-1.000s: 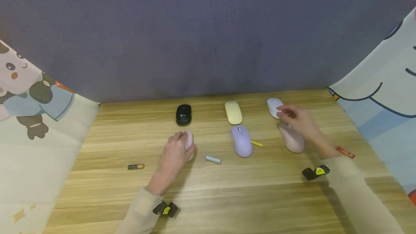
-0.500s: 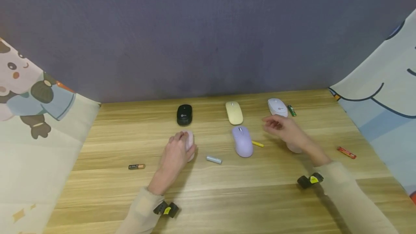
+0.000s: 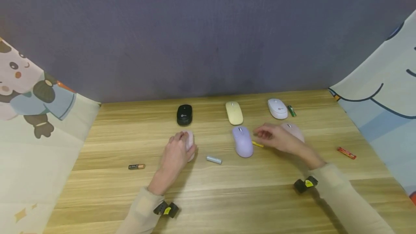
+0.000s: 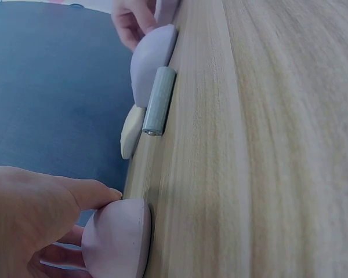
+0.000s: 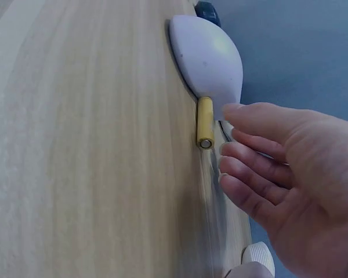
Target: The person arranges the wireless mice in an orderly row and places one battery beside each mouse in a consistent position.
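My left hand (image 3: 173, 152) holds a pale pink computer mouse (image 3: 190, 144) on the table, thumb on one side and fingers on the other; the left wrist view shows the grip on this mouse (image 4: 117, 238). My right hand (image 3: 276, 139) hovers beside a purple mouse (image 3: 243, 144) with loosely bent fingers and nothing between them. Just by its fingertips lies a yellow battery (image 5: 205, 121), close against the purple mouse. Partly behind the right hand sits a second, dusty-pink mouse (image 3: 294, 131). Between the left hand and the purple mouse lies a silvery-grey battery (image 3: 213, 160).
Along the back stand a black mouse (image 3: 184, 115), a cream-yellow mouse (image 3: 234, 113) and a white mouse (image 3: 277, 108), with a green battery (image 3: 291, 111) beside the white one. A red battery (image 3: 346, 152) lies far right, a black-and-copper battery (image 3: 136, 167) far left. A dark panel (image 3: 208, 39) rises behind.
My right hand has moved from beside the white mouse, left and nearer, to the yellow battery. This uncovers the green battery. The left hand stays on its mouse.
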A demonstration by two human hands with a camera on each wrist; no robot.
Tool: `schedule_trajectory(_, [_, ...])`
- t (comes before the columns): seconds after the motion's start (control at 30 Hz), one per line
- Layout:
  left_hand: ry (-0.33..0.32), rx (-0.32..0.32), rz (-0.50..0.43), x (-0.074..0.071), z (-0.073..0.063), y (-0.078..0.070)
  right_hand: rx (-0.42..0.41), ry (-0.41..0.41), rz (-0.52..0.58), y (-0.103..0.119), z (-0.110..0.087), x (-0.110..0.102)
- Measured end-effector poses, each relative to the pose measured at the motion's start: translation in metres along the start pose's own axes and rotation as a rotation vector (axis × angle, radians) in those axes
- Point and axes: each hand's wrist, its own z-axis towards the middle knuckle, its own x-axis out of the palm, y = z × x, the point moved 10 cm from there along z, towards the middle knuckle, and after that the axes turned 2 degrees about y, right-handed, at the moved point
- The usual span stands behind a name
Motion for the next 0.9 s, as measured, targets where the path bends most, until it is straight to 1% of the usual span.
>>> schedule_trajectory(0.2, [0.006, -0.003, 0.004, 0.000, 0.000, 0.000, 0.004, 0.052, 0.022, 0.001, 0.001, 0.008])
schedule_trajectory(0.27, [0.010, -0.005, 0.005, 0.000, 0.000, 0.000, -0.018, 0.055, 0.011, 0.004, 0.001, 0.009])
schedule_trajectory(0.47, [0.011, -0.005, 0.005, 0.000, 0.000, 0.000, -0.099, 0.015, -0.081, 0.013, 0.002, 0.010])
schedule_trajectory(0.53, [0.012, -0.005, 0.007, 0.000, 0.000, 0.000, -0.114, 0.003, -0.116, 0.016, 0.003, 0.010])
schedule_trajectory(0.67, [0.013, -0.004, 0.010, -0.001, 0.000, 0.000, -0.107, 0.004, -0.159, 0.017, 0.005, 0.011])
schedule_trajectory(0.77, [0.014, -0.003, 0.004, -0.001, 0.000, -0.001, -0.074, 0.022, -0.175, 0.015, 0.006, 0.013])
schedule_trajectory(0.9, [0.017, -0.007, -0.003, -0.002, -0.001, -0.001, -0.054, 0.031, -0.171, 0.014, 0.008, 0.014])
